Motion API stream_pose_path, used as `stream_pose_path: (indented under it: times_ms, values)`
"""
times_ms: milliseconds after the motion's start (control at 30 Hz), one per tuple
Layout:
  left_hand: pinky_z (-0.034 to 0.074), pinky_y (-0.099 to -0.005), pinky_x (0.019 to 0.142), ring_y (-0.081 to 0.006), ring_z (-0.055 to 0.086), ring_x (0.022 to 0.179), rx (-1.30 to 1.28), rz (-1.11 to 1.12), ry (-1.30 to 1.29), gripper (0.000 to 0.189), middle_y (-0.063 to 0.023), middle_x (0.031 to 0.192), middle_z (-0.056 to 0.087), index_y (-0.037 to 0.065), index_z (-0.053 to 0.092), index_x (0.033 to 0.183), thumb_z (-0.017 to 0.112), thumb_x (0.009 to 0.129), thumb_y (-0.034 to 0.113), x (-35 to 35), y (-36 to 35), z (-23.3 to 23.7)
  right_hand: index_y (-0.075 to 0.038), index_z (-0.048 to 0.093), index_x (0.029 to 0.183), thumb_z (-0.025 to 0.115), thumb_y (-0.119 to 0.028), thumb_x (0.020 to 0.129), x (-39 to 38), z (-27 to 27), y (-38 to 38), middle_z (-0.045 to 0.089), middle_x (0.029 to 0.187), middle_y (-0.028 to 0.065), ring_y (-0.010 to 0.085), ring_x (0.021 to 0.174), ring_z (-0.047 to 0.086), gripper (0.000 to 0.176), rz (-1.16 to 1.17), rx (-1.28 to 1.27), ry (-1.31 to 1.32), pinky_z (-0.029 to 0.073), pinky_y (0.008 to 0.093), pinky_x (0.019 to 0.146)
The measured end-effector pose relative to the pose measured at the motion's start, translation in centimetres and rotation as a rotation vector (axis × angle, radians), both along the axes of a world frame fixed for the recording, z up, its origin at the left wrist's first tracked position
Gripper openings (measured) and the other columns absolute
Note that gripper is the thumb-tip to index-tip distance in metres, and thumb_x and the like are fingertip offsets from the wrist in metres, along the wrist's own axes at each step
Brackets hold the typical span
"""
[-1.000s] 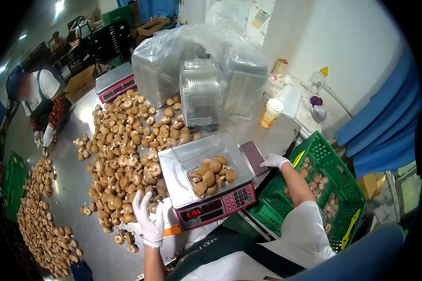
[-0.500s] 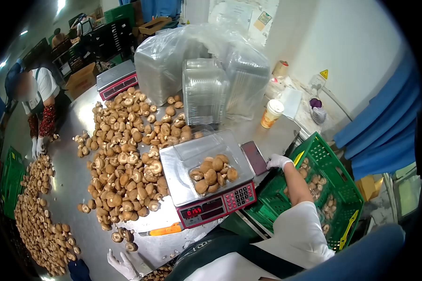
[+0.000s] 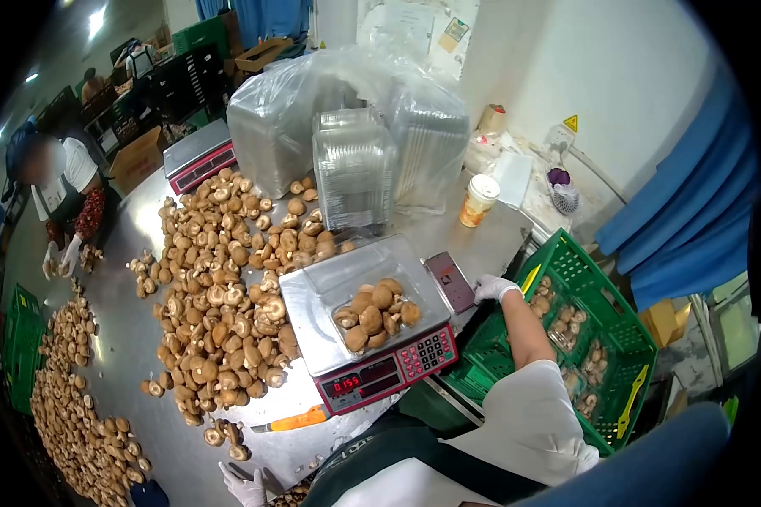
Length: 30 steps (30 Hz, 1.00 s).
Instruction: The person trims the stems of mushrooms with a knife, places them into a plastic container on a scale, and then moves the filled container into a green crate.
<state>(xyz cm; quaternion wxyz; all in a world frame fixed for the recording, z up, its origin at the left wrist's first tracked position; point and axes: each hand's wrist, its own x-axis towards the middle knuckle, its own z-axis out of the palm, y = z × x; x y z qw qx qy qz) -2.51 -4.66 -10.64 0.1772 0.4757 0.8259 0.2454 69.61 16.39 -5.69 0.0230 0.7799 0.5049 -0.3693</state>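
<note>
My right hand (image 3: 495,289), in a white glove, has its fingers closed at the right edge of a dark phone (image 3: 451,282) beside the scale. My left hand (image 3: 247,487), also gloved, is empty at the table's near edge, fingers apart. Between them, the red-framed scale (image 3: 372,372) reads 0.155. On its metal plate sits a clear plastic tray (image 3: 325,291) with several brown mushrooms (image 3: 372,314). An orange-handled knife (image 3: 300,420) lies in front of the scale, and a few loose mushrooms (image 3: 227,435) are just above my left hand.
A large mushroom pile (image 3: 220,296) spreads left of the scale. Behind stand stacked clear trays (image 3: 353,169), a paper cup (image 3: 479,201) and a second scale (image 3: 199,156). At right, a green crate (image 3: 604,325) holds packed mushrooms. A co-worker (image 3: 68,186) stands across the table.
My left hand has moved up and right, nearer the loose mushrooms. My right hand stays at the phone. The co-worker's hands have lifted from their mushroom pile. The view has shifted slightly.
</note>
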Motion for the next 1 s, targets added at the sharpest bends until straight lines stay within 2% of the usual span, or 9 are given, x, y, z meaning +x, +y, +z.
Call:
stream_pose_path:
  times_ms: [633, 733, 800, 833, 867, 900, 933, 967, 1000]
  values:
    - [0.027, -0.0427, 0.104, -0.0389, 0.032, 0.123, -0.144, -0.009, 0.138, 0.113, -0.0246, 0.132, 0.035, 0.006, 0.017, 0.141, 0.079, 0.047, 0.016, 0.6, -0.6, -0.6, -0.001, 0.063, 0.088, 0.070, -0.019, 0.058, -0.5, 0.3, 0.1, 0.065, 0.084, 0.0127, 0.0248, 0.080, 0.060, 0.035, -0.012, -0.013, 0.014, 0.047, 0.0322, 0.076]
    - [0.028, -0.0425, 0.104, -0.0390, 0.032, 0.123, -0.141, -0.023, 0.119, 0.114, -0.0245, 0.132, 0.035, 0.005, 0.017, 0.141, 0.079, 0.046, 0.016, 0.7, -0.5, -0.1, -0.002, 0.064, 0.088, 0.065, -0.020, 0.063, 0.0, -0.1, 0.4, 0.065, 0.086, 0.0167, 0.0294, 0.084, 0.062, 0.031, 0.001, 0.023, -0.013, 0.047, 0.0342, 0.079]
    - [0.029, -0.0426, 0.103, -0.0392, 0.033, 0.122, -0.129, -0.026, 0.102, 0.114, -0.0247, 0.132, 0.035, 0.004, 0.018, 0.140, 0.080, 0.046, 0.016, 1.5, -0.2, 0.9, -0.003, 0.065, 0.091, 0.057, -0.019, 0.068, -0.5, 0.2, 1.1, 0.064, 0.092, 0.0208, 0.0351, 0.092, 0.061, 0.029, -0.103, 0.142, -0.240, 0.046, 0.0362, 0.084]
    - [0.029, -0.0424, 0.103, -0.0384, 0.035, 0.122, -0.119, -0.075, 0.111, 0.099, -0.0235, 0.132, 0.036, 0.001, 0.025, 0.136, 0.078, 0.054, 0.019, 2.3, 0.0, 1.8, -0.006, 0.065, 0.095, 0.051, -0.014, 0.072, -1.2, 1.3, 1.1, 0.061, 0.099, 0.0234, 0.0379, 0.100, 0.057, 0.028, -0.288, 0.289, -0.253, 0.044, 0.0373, 0.088]
    - [0.029, -0.0421, 0.103, -0.0375, 0.036, 0.121, -0.115, -0.104, 0.127, 0.086, -0.0222, 0.132, 0.037, -0.002, 0.033, 0.132, 0.076, 0.062, 0.021, 2.6, -0.2, 3.1, -0.006, 0.064, 0.097, 0.048, -0.013, 0.076, -1.7, 1.9, 0.8, 0.060, 0.100, 0.0239, 0.0379, 0.098, 0.057, 0.027, -0.365, 0.608, -0.180, 0.045, 0.0376, 0.087]
    - [0.029, -0.0426, 0.103, -0.0388, 0.034, 0.122, -0.081, -0.120, 0.096, 0.095, -0.0226, 0.133, 0.036, -0.002, 0.029, 0.134, 0.078, 0.057, 0.023, 2.1, -0.3, 2.9, -0.006, 0.063, 0.098, 0.049, -0.010, 0.078, -2.5, 3.0, 0.9, 0.063, 0.091, 0.0204, 0.0321, 0.090, 0.061, 0.024, -0.326, 0.854, -0.191, 0.046, 0.0352, 0.083]
    - [0.029, -0.0430, 0.103, -0.0401, 0.033, 0.123, -0.049, -0.126, 0.072, 0.105, -0.0230, 0.134, 0.035, -0.002, 0.026, 0.136, 0.081, 0.051, 0.025, 1.3, -0.1, 2.0, -0.005, 0.061, 0.097, 0.051, -0.007, 0.081, -4.9, 5.8, 0.7, 0.062, 0.084, 0.0121, 0.0205, 0.081, 0.059, 0.019, -0.331, 1.006, -0.036, 0.046, 0.0305, 0.078]
    - [0.029, -0.0430, 0.103, -0.0404, 0.033, 0.122, -0.046, -0.095, 0.070, 0.103, -0.0230, 0.134, 0.035, -0.002, 0.027, 0.135, 0.081, 0.052, 0.025, 1.5, 0.1, 2.7, -0.004, 0.060, 0.096, 0.050, -0.002, 0.083, -5.7, 5.8, 1.4, 0.059, 0.083, 0.0059, 0.0118, 0.079, 0.054, 0.017, -0.231, 1.235, 0.056, 0.044, 0.0254, 0.075]
    - [0.029, -0.0430, 0.103, -0.0407, 0.033, 0.122, -0.041, -0.065, 0.064, 0.102, -0.0229, 0.134, 0.035, -0.002, 0.028, 0.135, 0.081, 0.052, 0.025, 2.2, 0.6, 3.4, -0.002, 0.060, 0.095, 0.050, 0.000, 0.084, -9.4, 9.8, 0.7, 0.059, 0.088, 0.0051, 0.0115, 0.080, 0.053, 0.015, -0.237, 1.179, 0.042, 0.044, 0.0243, 0.076]
